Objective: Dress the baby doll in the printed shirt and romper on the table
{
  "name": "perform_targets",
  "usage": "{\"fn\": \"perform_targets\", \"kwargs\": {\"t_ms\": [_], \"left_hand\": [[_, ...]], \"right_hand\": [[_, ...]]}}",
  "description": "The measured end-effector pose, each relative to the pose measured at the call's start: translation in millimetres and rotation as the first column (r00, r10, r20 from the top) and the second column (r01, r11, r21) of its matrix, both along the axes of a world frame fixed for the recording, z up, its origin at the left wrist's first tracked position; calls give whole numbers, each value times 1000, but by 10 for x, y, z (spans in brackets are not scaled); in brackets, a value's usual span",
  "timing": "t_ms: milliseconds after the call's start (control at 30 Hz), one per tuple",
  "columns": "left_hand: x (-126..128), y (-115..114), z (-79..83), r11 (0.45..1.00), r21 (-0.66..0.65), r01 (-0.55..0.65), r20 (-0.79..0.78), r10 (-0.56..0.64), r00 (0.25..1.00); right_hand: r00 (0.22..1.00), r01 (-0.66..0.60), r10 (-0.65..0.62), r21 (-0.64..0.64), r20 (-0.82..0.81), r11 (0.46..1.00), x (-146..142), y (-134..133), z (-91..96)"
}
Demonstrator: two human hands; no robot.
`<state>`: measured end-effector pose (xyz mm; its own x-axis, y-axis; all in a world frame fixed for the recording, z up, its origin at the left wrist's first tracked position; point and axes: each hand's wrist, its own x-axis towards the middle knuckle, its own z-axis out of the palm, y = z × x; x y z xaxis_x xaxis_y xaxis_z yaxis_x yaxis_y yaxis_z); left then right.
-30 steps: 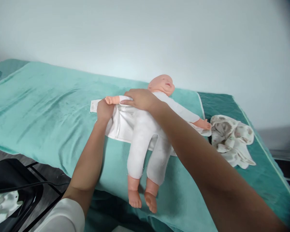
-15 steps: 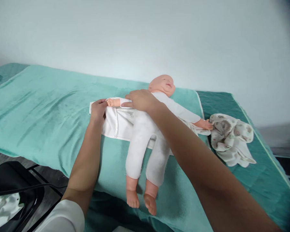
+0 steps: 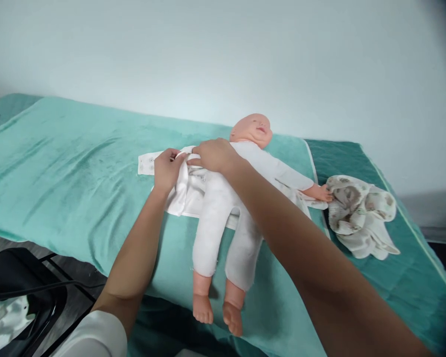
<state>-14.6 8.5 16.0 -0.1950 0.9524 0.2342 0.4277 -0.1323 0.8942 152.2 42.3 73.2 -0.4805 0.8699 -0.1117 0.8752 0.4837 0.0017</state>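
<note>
A baby doll (image 3: 223, 203) with a white cloth body lies on its back, its head toward the wall. Under its trunk is spread a white baby shirt (image 3: 189, 198), one printed sleeve (image 3: 146, 163) stretching out to the left. My left hand (image 3: 169, 168) pinches a fold of the shirt beside the doll's arm on the left. My right hand (image 3: 217, 156) lies over the upper part of that same arm, fingers closed around it. The doll's hand on that side is hidden by cloth and my fingers. Its other arm (image 3: 297, 181) reaches out to the right.
A green towel (image 3: 78, 163) covers the table, with darker green cloth (image 3: 342, 153) at the right. Crumpled patterned baby clothing (image 3: 360, 213) lies near the doll's right-side hand. A black chair (image 3: 26, 282) with printed cloth (image 3: 7, 322) stands lower left. The wall (image 3: 208, 59) borders the far side.
My left hand has moved right, drawing the shirt cloth over the doll's hand, which was bare before. More of the printed sleeve now shows at the left. My right hand has barely moved.
</note>
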Motion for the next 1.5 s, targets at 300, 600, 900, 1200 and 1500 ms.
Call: {"fn": "perform_targets", "kwargs": {"t_ms": [300, 600, 900, 1200, 1500], "left_hand": [[14, 17, -16, 998, -53, 28, 6, -27, 1000], [63, -56, 30, 979, -103, 178, -72, -186, 980], [158, -108, 64, 975, 41, 219, 236, -222, 946], [327, -4, 82, 944, 109, 312, 362, -330, 872], [203, -11, 250, 937, 41, 346, 460, -325, 826]], "right_hand": [[958, 98, -72, 81, -279, 992, 160, -100, 13], [504, 748, -390, 164, -771, 643, 1365, -879, -513], [240, 550, -473, -283, -848, 786, 1397, -1115, -631], [-228, 125, -458, -492, -859, 862, 1102, -992, -719], [-127, 37, -472, -479, -873, 877, 1105, -969, -824]]}}
